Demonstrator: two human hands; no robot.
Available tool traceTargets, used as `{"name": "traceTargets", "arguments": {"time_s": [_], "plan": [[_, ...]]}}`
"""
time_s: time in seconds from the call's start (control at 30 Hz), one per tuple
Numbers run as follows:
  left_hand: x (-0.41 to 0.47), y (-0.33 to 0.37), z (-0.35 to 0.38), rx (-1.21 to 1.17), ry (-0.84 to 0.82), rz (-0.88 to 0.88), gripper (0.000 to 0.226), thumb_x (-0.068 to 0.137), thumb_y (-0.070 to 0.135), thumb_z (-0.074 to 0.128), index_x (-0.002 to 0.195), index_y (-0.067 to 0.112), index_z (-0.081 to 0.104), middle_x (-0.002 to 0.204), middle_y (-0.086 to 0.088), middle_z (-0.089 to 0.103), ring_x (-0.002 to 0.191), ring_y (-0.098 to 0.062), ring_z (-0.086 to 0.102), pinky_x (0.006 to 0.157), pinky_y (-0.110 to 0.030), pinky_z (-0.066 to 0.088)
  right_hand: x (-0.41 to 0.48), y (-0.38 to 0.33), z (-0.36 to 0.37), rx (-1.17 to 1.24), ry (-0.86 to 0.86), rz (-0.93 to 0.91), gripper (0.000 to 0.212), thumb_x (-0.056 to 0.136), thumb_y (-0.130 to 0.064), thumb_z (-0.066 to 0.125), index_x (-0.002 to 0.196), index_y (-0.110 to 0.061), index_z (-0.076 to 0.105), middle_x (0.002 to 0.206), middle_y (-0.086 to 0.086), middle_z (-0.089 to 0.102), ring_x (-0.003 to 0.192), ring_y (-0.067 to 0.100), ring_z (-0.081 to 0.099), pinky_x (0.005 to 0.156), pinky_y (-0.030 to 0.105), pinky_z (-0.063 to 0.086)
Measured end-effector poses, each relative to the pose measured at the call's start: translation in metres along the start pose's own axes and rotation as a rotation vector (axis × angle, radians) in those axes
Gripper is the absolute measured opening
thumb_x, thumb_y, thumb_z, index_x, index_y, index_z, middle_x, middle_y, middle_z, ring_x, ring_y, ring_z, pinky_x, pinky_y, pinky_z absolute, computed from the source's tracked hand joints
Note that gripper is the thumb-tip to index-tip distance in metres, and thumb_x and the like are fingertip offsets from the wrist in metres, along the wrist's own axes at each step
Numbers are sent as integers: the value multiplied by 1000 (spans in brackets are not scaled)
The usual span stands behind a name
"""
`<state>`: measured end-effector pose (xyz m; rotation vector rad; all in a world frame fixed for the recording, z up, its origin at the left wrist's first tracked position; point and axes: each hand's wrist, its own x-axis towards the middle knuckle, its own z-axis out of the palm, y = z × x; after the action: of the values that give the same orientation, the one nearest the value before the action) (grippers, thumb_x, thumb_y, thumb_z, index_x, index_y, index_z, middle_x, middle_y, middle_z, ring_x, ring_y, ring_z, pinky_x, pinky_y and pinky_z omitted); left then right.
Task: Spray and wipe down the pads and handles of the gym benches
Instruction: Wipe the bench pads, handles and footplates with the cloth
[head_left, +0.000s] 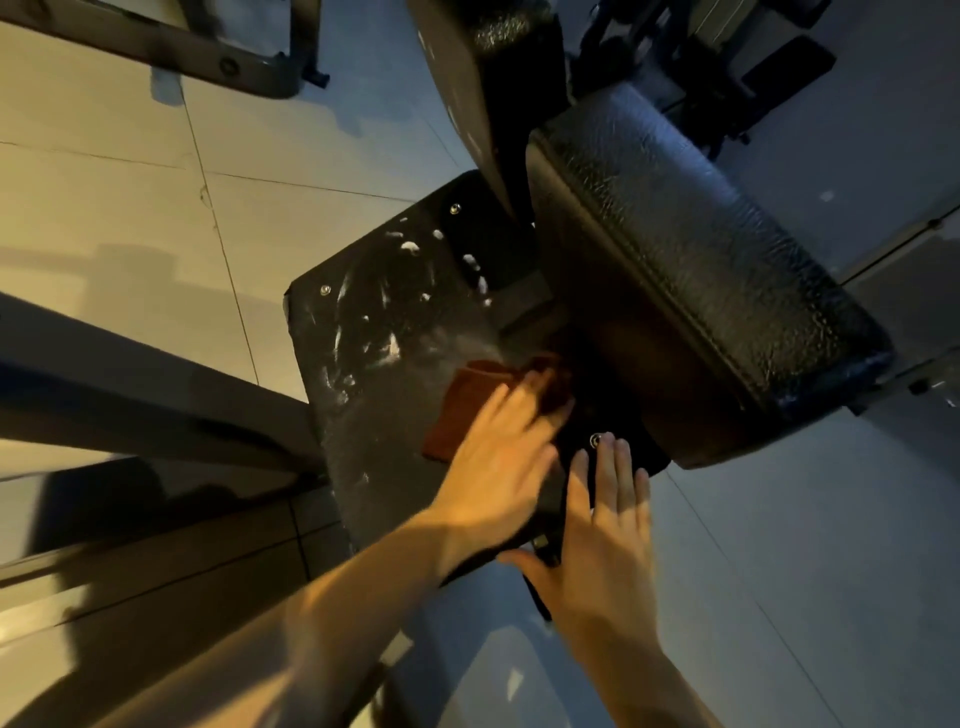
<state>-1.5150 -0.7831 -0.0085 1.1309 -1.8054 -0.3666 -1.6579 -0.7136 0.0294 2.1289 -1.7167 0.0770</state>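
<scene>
The left hand (498, 457) is lying flat on a reddish-brown cloth (460, 410), fingers stretched forward and slightly spread, palm pressing the cloth down rather than pinching it. The hand is blurred, so the fingertips are hard to make out. Its bare forearm is reaching in from the near left, angled up toward the right.

Just beside it, the right hand (610, 525) is resting palm down with its fingers straight and held close together, pointing away from the person, and its thumb sticking out to the left along the near edge of the black panel (374, 441). Its fingertips are lying just near a shiny bolt (596, 440), and its forearm is coming in from the near right.

The cloth is sitting on the right half of that flat black panel, close to where the panel is meeting the thick black seat pad (675, 249). White foam (387, 353) is streaking the panel to the left of and beyond the cloth, with small blobs farther off. The seat pad is glistening to the right, and a second dark pad (467, 78) is rising at the far side. Pale floor tiles (104, 208) are spreading out to the left, and a dark metal frame (223, 57) is crossing the far left corner.
</scene>
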Motion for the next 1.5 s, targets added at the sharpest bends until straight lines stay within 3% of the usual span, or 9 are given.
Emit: {"name": "traceTargets", "arguments": {"time_s": [0.1,0.27,0.4,0.63,0.8,1.0,1.17,1.33,1.5], "plan": [[5,-17,-3,6,-28,68,59,107,30,43,162,22,23,167,-9,25,157,-18,14,128,-32,0,1,2,1,4,-21,-4,122,72,-90,48,155,-1,35,164,25,25,155,37,16,126,48,9],[27,-51,-14,42,69,-321,62,108,35,39,164,19,17,169,-13,19,158,-24,10,128,-46,12,-2,-1,-1,-38,-60,4,125,68,-88,56,157,-3,32,166,22,20,157,35,10,126,50,10],[3,-12,-3,58,-40,-58,55,106,34,38,159,21,32,169,-8,20,158,-16,-2,128,-48,9,0,-1,-3,-22,-77,11,126,67,-89,56,155,-1,35,165,24,21,156,36,13,127,48,5],[4,-11,-11,88,-87,-48,77,105,48,43,164,26,0,171,-6,12,159,-15,-1,129,-40,7,0,-2,-2,-20,-59,-9,121,71,-89,43,155,-2,36,164,24,25,155,37,17,127,44,0],[19,-10,-10,102,-20,-216,80,103,50,47,164,16,8,171,-11,2,159,-22,1,129,-42,7,1,-3,-4,-38,-108,8,122,71,-90,38,156,-2,34,165,24,23,156,36,13,127,48,6],[9,-1,1,135,-108,-26,67,106,41,39,164,18,13,172,-5,5,158,-16,-4,129,-41,4,0,-3,-4,-14,-77,5,122,71,-91,40,155,-3,36,164,24,24,156,36,14,127,44,0],[22,-48,-19,128,3,-384,66,107,40,40,163,14,17,171,-6,9,158,-18,1,129,-44,10,-1,0,-2,-31,-97,2,126,70,-91,50,158,-4,28,168,21,15,158,33,4,127,45,-2],[9,11,-1,52,-110,18,65,101,40,30,160,11,26,169,-8,15,158,-20,5,129,-41,6,1,0,-1,-12,-47,5,125,71,-92,47,156,-2,33,165,24,22,156,36,13,127,47,4],[30,-33,-12,127,67,-341,57,107,33,37,159,10,30,168,-9,23,158,-23,10,128,-47,15,-1,-1,-2,-42,-54,0,125,69,-87,58,156,-2,33,165,24,21,156,36,12,125,51,13]]}}
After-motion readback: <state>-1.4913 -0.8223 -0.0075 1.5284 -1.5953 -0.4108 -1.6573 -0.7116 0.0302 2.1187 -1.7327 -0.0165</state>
